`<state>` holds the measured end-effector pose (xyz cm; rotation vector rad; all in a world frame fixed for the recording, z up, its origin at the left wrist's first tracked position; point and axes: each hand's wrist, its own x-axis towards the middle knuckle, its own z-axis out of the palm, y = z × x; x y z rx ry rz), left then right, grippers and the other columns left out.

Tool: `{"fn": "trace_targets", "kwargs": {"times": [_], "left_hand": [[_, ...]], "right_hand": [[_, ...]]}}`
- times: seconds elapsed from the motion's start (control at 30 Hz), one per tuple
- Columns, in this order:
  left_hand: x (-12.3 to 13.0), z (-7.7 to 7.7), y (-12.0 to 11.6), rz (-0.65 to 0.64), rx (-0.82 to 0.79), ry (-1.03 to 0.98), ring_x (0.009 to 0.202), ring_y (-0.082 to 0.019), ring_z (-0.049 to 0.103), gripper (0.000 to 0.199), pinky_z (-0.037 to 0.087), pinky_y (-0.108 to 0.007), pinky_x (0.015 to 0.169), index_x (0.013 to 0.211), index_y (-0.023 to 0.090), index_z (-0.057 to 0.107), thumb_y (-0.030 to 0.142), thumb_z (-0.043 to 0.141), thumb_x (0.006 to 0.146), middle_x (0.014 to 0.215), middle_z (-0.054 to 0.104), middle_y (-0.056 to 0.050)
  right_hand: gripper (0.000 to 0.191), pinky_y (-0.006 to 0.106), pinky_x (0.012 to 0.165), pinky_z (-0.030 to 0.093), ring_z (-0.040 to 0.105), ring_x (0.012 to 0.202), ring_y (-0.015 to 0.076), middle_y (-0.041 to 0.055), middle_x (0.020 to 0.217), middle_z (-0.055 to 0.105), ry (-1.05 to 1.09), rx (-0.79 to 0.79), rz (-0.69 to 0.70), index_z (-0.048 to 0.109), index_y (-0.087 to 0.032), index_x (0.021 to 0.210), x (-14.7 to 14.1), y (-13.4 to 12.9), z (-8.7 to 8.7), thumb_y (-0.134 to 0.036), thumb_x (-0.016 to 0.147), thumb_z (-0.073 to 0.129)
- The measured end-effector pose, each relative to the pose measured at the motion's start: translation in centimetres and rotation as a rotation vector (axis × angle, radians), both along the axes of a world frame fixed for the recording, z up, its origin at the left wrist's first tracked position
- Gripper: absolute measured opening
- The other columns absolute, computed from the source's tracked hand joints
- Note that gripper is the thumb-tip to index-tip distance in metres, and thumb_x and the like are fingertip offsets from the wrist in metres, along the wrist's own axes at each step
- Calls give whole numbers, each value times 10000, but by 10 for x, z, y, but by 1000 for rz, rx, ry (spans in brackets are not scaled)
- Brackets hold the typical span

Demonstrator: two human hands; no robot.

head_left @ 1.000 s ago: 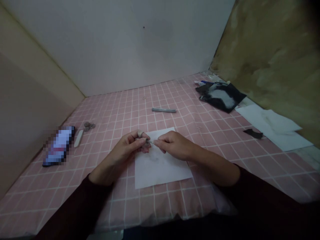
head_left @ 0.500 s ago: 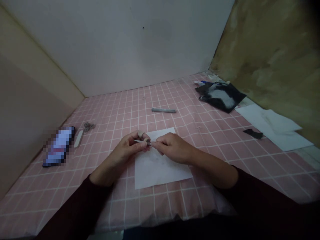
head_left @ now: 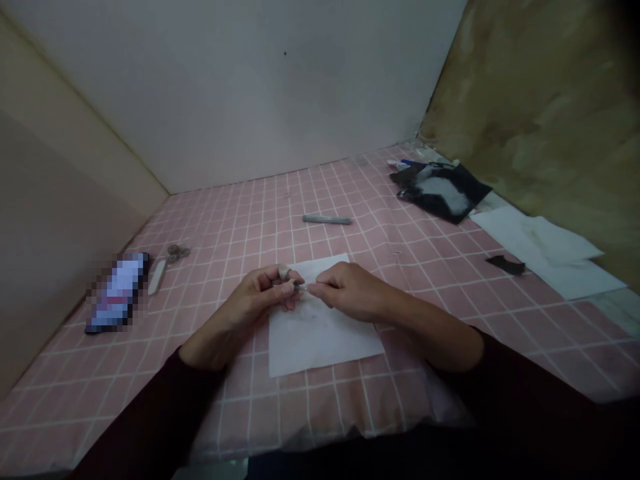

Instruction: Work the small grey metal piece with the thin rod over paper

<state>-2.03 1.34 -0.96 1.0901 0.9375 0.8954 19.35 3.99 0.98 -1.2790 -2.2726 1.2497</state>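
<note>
My left hand [head_left: 263, 290] is closed in a pinch over the sheet of white paper [head_left: 325, 340]. A pale wrap circles one of its fingers. Between its thumb and fingertips sits a small dark, shiny object [head_left: 297, 285], too small and too covered to name. My right hand [head_left: 350, 293] is closed just to the right, its thumb and fingers pinching a thin pale strip [head_left: 305, 289]. The strip reaches across the narrow gap to the small object. Most of the strip is hidden by my fingers.
A grey rod [head_left: 327, 219] lies beyond the hands on the pink checked cloth [head_left: 225, 233]. At left are a phone [head_left: 120, 293], a white flat stick [head_left: 157, 277] and small grey coils [head_left: 177, 252]. Black sheets [head_left: 460, 200], white papers [head_left: 555, 267] and a black scrap [head_left: 506, 265] lie right.
The pale pointed strip end that stuck out left of my left thumb no longer shows there. My right hand has shifted slightly rightward. My left hand stays nearly in place.
</note>
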Motion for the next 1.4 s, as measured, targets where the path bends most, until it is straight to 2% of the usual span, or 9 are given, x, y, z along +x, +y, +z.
{"fn": "trace_targets", "kwargs": {"times": [0.17,0.37,0.53,0.73,0.93,1.1,1.23,1.4], "left_hand": [[-1,0,1,27,-3,-27,565,-82,534,216,406,-191,550,916,117,739,308,767,819,678,633,-15],[1,-2,2,-18,-49,-76,507,-71,531,250,403,-180,499,889,104,743,335,783,802,626,636,-15],[-3,-1,4,-6,-129,-114,466,-60,538,255,402,-155,445,850,103,747,340,807,779,611,646,-13],[-6,-2,4,-57,-176,-117,476,-83,581,269,439,-162,442,854,111,756,352,826,756,619,681,-34],[-8,2,3,-32,-119,-105,488,-68,556,268,426,-158,463,850,109,756,352,823,757,618,656,-22],[-6,1,3,-69,-88,-77,531,-72,560,272,429,-166,511,884,106,761,338,825,758,656,654,-27],[-6,3,2,-30,-54,-94,561,-69,550,236,431,-164,551,906,115,754,312,803,788,670,638,-16],[-4,5,0,-33,-48,-121,580,-73,564,235,446,-163,576,911,106,741,295,807,787,673,640,-20]], "right_hand": [[425,293,562,221,355,519,89,-29,516,385,-91,72,-6,437,-170,533,10,5,11,-336,914,530],[377,285,608,255,392,587,101,-12,589,465,-2,151,42,457,-169,597,-2,-3,3,-310,944,488],[432,293,587,226,364,545,92,-27,536,393,-67,141,29,422,-170,549,10,4,9,-350,926,533],[406,286,595,234,372,560,90,-26,559,417,37,167,71,452,-165,559,8,4,8,-338,922,505],[430,288,566,240,338,512,87,-44,500,354,31,11,86,504,-169,548,16,10,9,-382,921,510],[433,283,562,247,336,509,80,-47,505,353,38,-39,118,458,-169,530,8,7,6,-332,930,492],[434,286,545,250,316,489,86,-52,482,322,11,-101,113,487,-175,530,14,10,6,-367,919,506],[424,275,574,281,375,525,87,-39,524,397,119,-49,95,487,-170,552,4,7,1,-353,934,470]]}}
